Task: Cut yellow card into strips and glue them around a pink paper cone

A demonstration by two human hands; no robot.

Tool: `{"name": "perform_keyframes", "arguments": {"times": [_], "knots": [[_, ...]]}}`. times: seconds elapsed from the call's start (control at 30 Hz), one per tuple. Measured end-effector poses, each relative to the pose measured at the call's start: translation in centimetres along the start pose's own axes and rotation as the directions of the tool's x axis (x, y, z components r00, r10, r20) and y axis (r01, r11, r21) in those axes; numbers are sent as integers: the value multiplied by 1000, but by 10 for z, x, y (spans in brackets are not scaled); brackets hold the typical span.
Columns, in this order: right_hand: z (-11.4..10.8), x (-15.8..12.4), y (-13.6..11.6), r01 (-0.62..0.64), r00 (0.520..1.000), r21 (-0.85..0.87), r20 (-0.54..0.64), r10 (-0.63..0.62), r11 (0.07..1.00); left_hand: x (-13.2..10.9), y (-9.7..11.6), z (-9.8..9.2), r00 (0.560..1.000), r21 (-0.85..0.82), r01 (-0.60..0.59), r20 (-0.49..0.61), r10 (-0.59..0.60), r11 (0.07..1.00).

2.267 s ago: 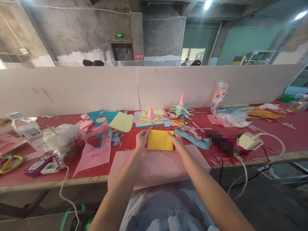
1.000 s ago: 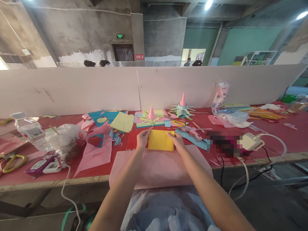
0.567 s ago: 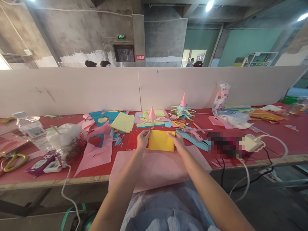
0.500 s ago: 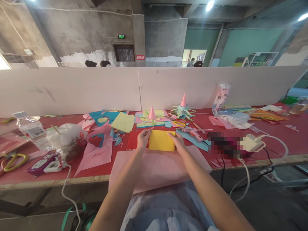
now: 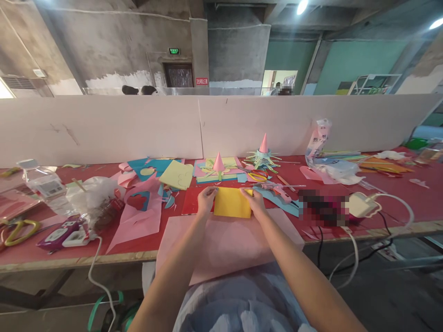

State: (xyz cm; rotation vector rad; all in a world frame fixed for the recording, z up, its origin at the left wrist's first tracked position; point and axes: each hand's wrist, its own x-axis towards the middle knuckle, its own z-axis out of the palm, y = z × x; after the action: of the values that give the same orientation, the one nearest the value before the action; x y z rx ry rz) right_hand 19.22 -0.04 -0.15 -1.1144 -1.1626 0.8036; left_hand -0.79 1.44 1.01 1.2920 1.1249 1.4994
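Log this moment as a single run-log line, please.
left hand: holds left edge of yellow rectangular paper sheet | right hand: holds its right edge | near side: large pink paper sheet on red table

A rectangular yellow paper [image 5: 232, 202], folded flat, lies on the pink sheet [image 5: 228, 242] near the red table's front edge.

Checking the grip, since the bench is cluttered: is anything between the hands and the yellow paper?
Nothing visible. The left hand holds the yellow paper at its left edge and the right hand at its right edge, both in direct contact. The scissors and glue gun lie farther back on the table.
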Motion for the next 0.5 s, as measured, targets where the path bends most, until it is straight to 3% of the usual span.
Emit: {"name": "perform_keyframes", "arguments": {"times": [0.3,0.5], "knots": [[0,1,-4,120,989,-121,104,-107,985,5,-5,-5,997,106,-37,-68,44,994],[1,-3,-8,64,994,-103,96,-54,993,4,-3,-9,992,-91,126,-4,-127,988]]}}
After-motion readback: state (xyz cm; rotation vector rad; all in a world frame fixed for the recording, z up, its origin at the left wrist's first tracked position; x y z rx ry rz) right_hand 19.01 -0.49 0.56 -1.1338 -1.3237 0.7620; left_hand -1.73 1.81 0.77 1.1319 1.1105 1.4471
